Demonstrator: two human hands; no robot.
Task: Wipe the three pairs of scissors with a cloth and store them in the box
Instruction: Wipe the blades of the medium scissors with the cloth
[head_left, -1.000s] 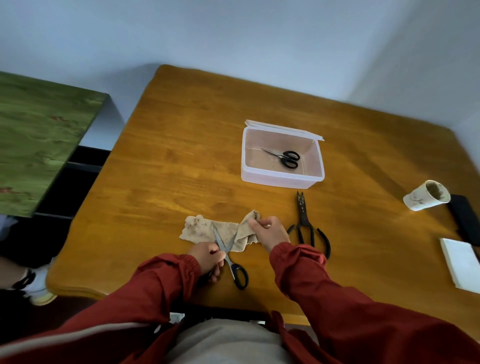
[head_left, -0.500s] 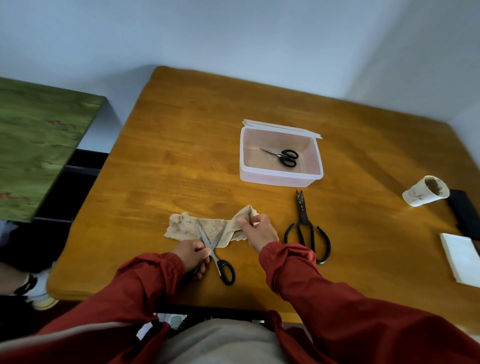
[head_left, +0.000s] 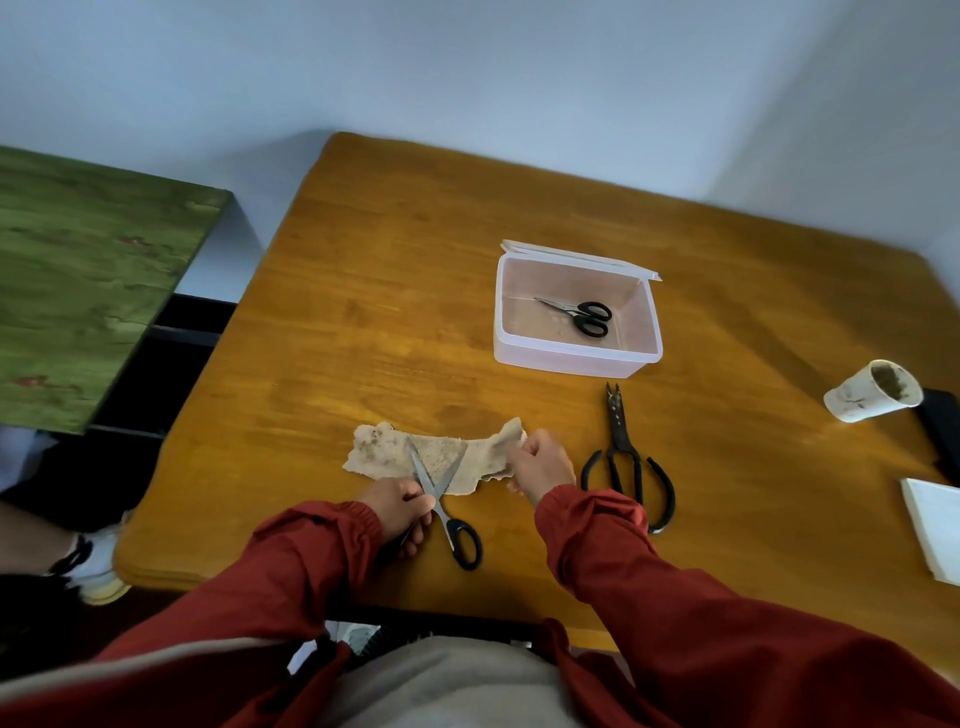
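Cloth (head_left: 384, 453) pulled flatter than 1s ago; R hand (head_left: 543, 465) pinches its right end, L hand (head_left: 400, 512) grips handle of open scissors (head_left: 441, 501), blades on cloth. 2nd pair (head_left: 582, 314) in box (head_left: 576, 359), 3rd pair (head_left: 623, 462) beside it

Dim, soft daylight, cool grey wall (head_left: 467, 78) across the top, warm sheen on the wooden table (head_left: 415, 312) at centre, lower left corner nearly black, wide-angle bending at the edges — slight motion blur on the right hand (head_left: 540, 462).
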